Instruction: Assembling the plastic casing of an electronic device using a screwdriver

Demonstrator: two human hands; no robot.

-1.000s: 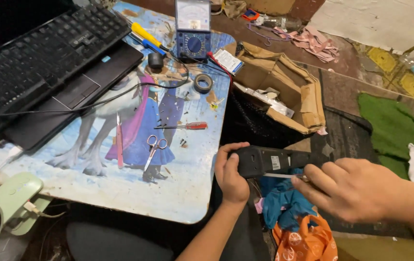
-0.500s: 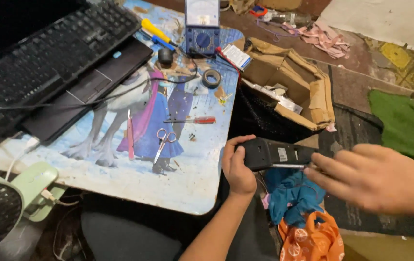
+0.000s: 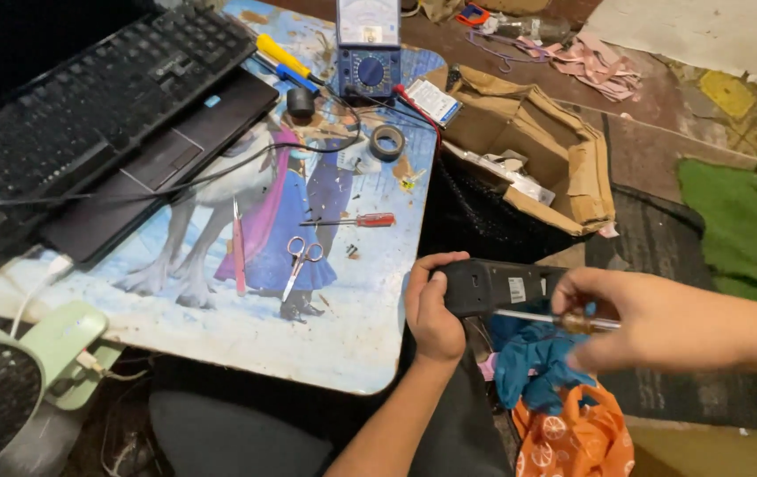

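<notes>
Left hand (image 3: 431,309) gripped one end of the black rectangular plastic device (image 3: 498,284), fingers curled round it, held off the picture-printed table (image 3: 343,344), beyond its near right corner. Right hand (image 3: 652,318) pinched a thin metal-shafted screwdriver (image 3: 542,317), tip against the device. Small silver scissors (image 3: 299,261) lay mid-table.

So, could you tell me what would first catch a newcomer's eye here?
The left hand grips a black device off the table's edge, while the right hand puts a screwdriver to it. Behind lie the cartoon-printed table, scissors and a blue multimeter.
</notes>
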